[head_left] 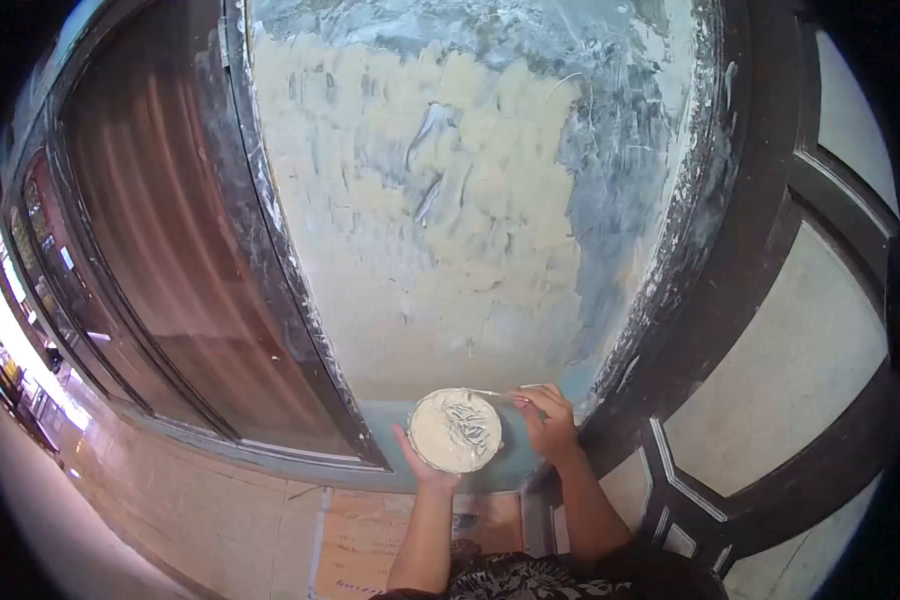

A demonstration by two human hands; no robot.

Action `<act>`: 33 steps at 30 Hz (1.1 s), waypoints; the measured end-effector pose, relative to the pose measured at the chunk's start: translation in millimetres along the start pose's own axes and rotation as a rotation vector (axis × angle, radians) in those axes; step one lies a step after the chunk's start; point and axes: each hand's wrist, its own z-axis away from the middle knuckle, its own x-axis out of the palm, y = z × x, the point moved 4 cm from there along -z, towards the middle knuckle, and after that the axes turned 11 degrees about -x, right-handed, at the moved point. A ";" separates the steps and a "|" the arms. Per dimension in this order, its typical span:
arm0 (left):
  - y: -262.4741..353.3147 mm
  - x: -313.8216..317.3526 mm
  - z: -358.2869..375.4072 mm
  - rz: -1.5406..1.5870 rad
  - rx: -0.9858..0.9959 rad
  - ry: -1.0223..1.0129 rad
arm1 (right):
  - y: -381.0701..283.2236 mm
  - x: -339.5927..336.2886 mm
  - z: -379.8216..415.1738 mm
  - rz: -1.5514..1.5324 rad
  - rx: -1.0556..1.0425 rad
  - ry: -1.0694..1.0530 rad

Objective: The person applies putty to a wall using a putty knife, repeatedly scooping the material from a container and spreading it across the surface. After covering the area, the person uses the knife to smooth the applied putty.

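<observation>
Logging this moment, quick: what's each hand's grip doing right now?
Left hand: holding the tub of pale paste.
Right hand: closed on a thin tool, its type unclear.

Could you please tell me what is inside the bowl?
The bowl holds pale paste, fairly smooth on the left and ridged on the right. The paste hides the bowl's bottom, so its depth cannot be told.

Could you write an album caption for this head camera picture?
Left hand supporting a tub of pale paste, right hand holding a tool near its rim, facing a patchily coated wall.
</observation>
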 end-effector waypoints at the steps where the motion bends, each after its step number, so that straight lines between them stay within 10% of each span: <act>1: 0.1 -1.8 -4.1 -0.003 -0.007 -0.004 | 0.6 -1.5 -1.3 0.006 0.001 0.006; 17: -18.5 -16.2 -55.5 0.070 -0.217 -0.091 | 31.4 -69.6 -69.1 -0.187 0.449 0.212; 33: 9.3 -24.0 -39.4 -0.011 -0.163 0.007 | 41.8 -187.5 -223.9 0.233 0.253 0.120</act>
